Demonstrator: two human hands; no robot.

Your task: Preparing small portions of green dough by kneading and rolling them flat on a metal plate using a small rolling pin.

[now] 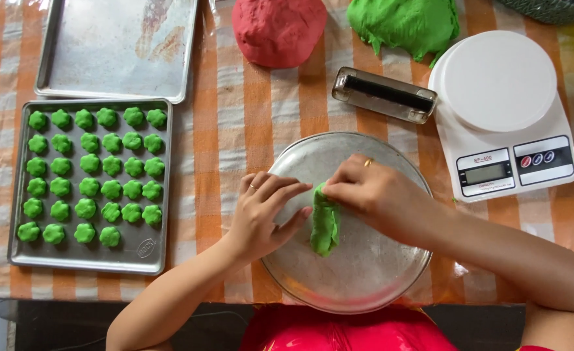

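A short roll of green dough (324, 224) lies on a round metal plate (365, 273) near the table's front edge. My right hand (371, 192) pinches the roll's top end with its fingertips. On the roll's left side rests my left hand (264, 214), fingers stretched flat toward it and touching it. Both hands wear a ring.
A metal tray (147, 250) at the left holds several rows of small green flower-shaped dough pieces (89, 185). Behind it lies an empty baking tray (118, 45). A red dough lump (279, 29), green dough lump (404, 25), clear box (384, 94) and white kitchen scale (501, 110) stand behind.
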